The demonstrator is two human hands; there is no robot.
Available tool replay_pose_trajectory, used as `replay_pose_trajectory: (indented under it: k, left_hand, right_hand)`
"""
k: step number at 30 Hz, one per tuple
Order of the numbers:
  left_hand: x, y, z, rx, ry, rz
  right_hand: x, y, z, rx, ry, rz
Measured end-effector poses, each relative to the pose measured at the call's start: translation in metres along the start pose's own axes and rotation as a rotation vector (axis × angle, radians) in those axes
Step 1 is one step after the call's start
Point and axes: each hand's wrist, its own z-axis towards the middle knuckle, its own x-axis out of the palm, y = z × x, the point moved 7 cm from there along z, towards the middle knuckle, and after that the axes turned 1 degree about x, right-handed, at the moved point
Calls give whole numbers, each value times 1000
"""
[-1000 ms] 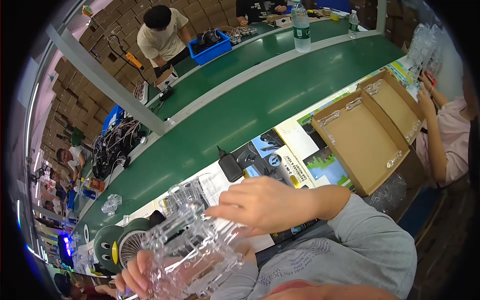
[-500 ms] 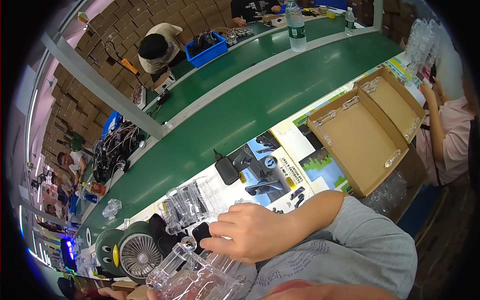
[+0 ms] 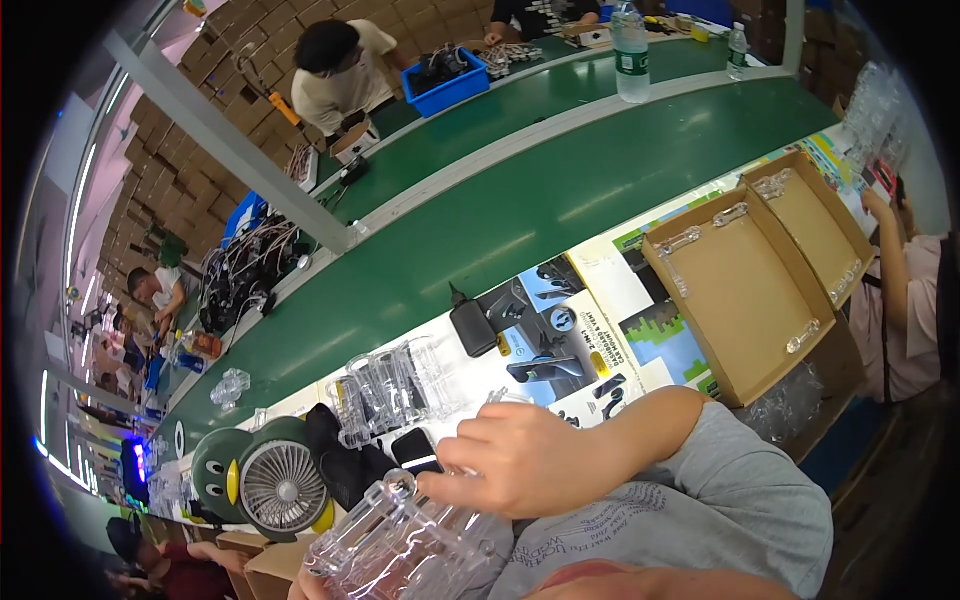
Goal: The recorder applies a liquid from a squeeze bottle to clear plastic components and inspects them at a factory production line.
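A bundle of clear plastic parts (image 3: 405, 545), with long bars and rounded ends, is held low in front of my body. My right hand (image 3: 520, 462) is closed, its bent fingers at the upper end of the bundle beside a round clear knob. Only a few fingers of my left hand (image 3: 310, 586) show at the lower edge, gripping the bundle's lower left end; the rest is out of view. Just beyond lie a black phone-like object (image 3: 416, 450) and a black cloth-like item (image 3: 340, 465). More clear plastic parts (image 3: 390, 390) stand in a row on the table.
A green penguin-shaped fan (image 3: 285, 488) stands at the left. A black adapter (image 3: 472, 325) lies on printed sheets (image 3: 550, 345). Cardboard trays (image 3: 745, 300) with several clear pieces are at the right, near a co-worker's arm (image 3: 890, 255). Beyond runs a green belt (image 3: 520, 210) with a bottle (image 3: 631, 60).
The view has shifted, so the surroundings sit further right and lower. My hands stay at the clear parts, and more of the black phone-like object shows beside my right fingers.
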Motion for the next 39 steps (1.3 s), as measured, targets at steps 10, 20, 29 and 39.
replay_pose_trajectory:
  k: [10,20,29,39]
  left_hand:
    - [-31,-16,24,-719,28,-63]
    - [-38,-1,25,-730,114,-34]
    - [35,62,2,-703,76,-116]
    - [-62,-31,24,-671,26,-167]
  right_hand:
    - [-10,-9,1,103,34,36]
    - [-22,-2,-1,110,-117,-69]
    - [-14,-9,-1,101,6,-13]
    - [-20,-8,-2,125,-74,-68]
